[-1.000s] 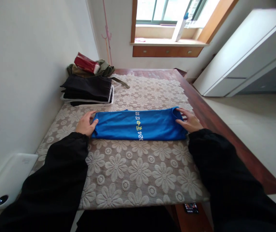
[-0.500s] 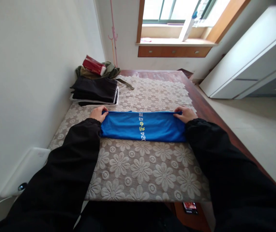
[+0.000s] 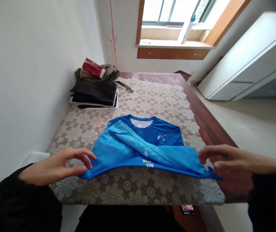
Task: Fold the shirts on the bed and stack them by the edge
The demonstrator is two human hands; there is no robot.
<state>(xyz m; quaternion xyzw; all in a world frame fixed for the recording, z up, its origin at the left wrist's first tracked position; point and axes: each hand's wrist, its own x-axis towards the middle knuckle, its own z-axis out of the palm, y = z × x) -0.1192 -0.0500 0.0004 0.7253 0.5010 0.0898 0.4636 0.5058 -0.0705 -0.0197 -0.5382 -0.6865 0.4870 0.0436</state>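
While pinched at both near corners, blue shirt (image 3: 150, 141) lifted off lace cloth (image 3: 152, 96) on desk (image 3: 208, 122); yellow print unreadable. Left hand (image 3: 55, 166) and right hand (image 3: 227, 159) clamped on hem. Far left, folded dark clothes (image 3: 94, 93) against wall; open floor right.

Both hands pinch the blue shirt's (image 3: 142, 141) near corners, left hand (image 3: 55, 166) and right hand (image 3: 234, 161). Its collar end lies on the lace-covered tabletop (image 3: 152, 96).

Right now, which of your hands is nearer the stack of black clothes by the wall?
Left. The left hand grips the blue shirt below the black clothes; the right hand holds its opposite end.
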